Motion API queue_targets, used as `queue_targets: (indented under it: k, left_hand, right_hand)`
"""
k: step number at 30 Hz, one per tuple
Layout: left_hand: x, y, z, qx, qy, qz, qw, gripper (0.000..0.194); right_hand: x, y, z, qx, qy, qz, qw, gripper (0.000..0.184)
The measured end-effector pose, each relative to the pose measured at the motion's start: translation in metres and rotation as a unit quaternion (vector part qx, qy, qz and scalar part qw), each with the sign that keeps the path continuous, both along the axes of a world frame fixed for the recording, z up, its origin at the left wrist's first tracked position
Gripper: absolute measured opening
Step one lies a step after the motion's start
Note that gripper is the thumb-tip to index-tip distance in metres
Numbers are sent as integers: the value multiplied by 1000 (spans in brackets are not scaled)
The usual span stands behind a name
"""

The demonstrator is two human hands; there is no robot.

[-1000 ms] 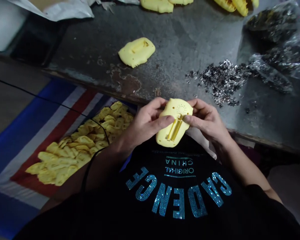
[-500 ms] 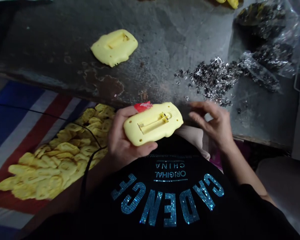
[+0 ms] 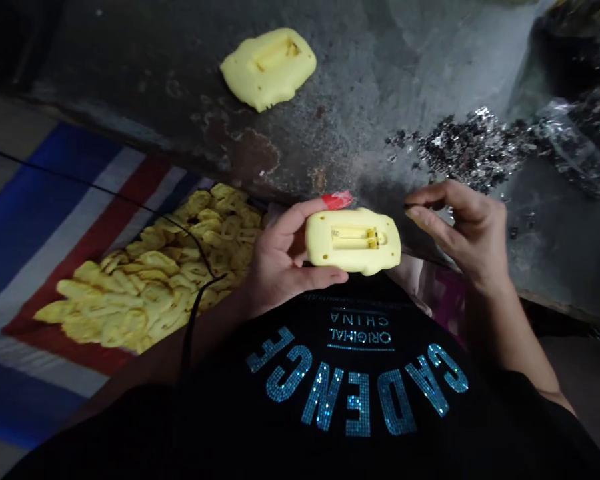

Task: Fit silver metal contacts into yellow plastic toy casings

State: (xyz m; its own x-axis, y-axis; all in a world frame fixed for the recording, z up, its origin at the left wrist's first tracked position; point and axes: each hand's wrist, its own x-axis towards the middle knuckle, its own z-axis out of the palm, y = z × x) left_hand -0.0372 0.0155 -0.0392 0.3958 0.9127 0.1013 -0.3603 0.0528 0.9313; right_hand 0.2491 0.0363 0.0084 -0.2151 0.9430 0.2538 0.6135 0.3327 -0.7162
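My left hand [image 3: 283, 263] is closed around a pale yellow plastic toy-car-shaped casing [image 3: 357, 260], its recessed battery compartment facing up. Small metal contacts show at the right end of that recess, and screw holes sit near the corners. Red tape or cloth [image 3: 337, 200] wraps the tip of my left index finger. To the right of the casing and apart from it, my right hand [image 3: 473, 233] has thumb and index finger pinched together. A tiny dark bit shows at those fingertips, too small to name. A heap of small shiny metal pieces [image 3: 473, 150] lies just beyond on the metal table.
A second yellow casing [image 3: 275, 83] rests on the grey metal table [image 3: 370, 73]. Clear plastic bags [image 3: 575, 143] with more metal pieces are at the right. Many yellow plastic parts [image 3: 145, 287] lie on a striped sheet [image 3: 95, 233] at left. A black cable [image 3: 105, 183] crosses there.
The view has shifted. The casing is turned more level in my left hand. My right thumb and index finger, a little apart before, are now pinched together.
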Motion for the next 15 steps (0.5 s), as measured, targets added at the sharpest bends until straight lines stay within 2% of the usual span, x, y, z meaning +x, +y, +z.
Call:
queue_targets:
  k: [2,4,7,11,13,15]
  left_hand:
    - [1,-2,-1,5,19,-3,1000,90]
    - [2,-4,-2,31,34,2,999,94]
    - [3,-7,-4,69,57,4,996,96]
    - [1,-8,-5,132,102,14,986,102]
    - [0,-8,-3,181,112,30,977,106]
    - [0,-10,0,186,125,44,973,104]
  right_hand:
    - [-4,-12,13,-38,74,25,996,5]
    - [-8,-22,23,-56,95,41,993,8]
    - [-11,-31,31,-50,74,59,994,13]
    - [-12,-39,36,1,15,80,997,21]
    - [-12,-43,37,14,-8,83,996,20]
    - [-12,-47,38,28,-17,80,996,17]
